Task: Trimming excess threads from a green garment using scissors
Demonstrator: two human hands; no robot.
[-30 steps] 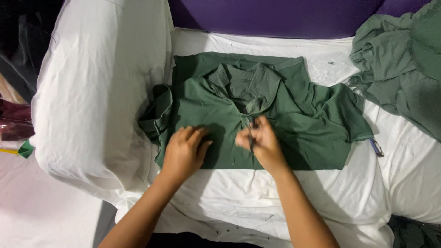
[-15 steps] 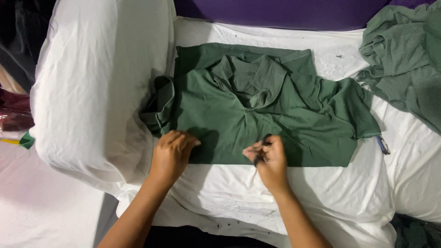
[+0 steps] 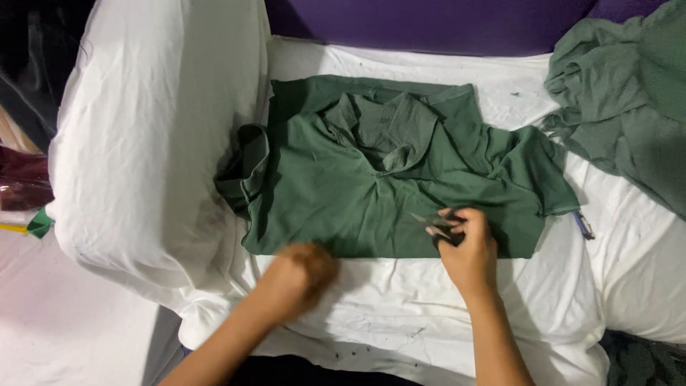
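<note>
Green shirt [image 3: 371, 193]: laid flat on the white sheet [image 3: 371, 314], collar toward the far side and folded-up hem toward the person; one sleeve is bunched at the left edge, the other is spread toward the right.
Right hand [image 3: 468, 246]: rested on the shirt's lower right part, near the hem edge; the fingers [image 3: 446, 227] are clenched around a small dark pair of snips [image 3: 431, 223], whose tip is pointed left over the cloth.
Left hand [image 3: 300, 275]: blurred; placed on the white sheet just below the shirt's lower left edge. Whether the fingers are closed on anything cannot be told, and contact with the hem cannot be told either.
White sheet: draped over a padded surface and wrinkled; small dark specks are scattered near its front edge.
White cushion [image 3: 157, 143]: covered in the same white cloth, set just left of the shirt and touching the bunched sleeve.
Second green garment [image 3: 622, 93]: heaped loosely at the far right, apart from the flat shirt.
Purple backing [image 3: 429, 21]: seen along the far edge, behind the sheet.
Small pen-like object [image 3: 584, 226]: lain on the sheet just beside the right sleeve.
</note>
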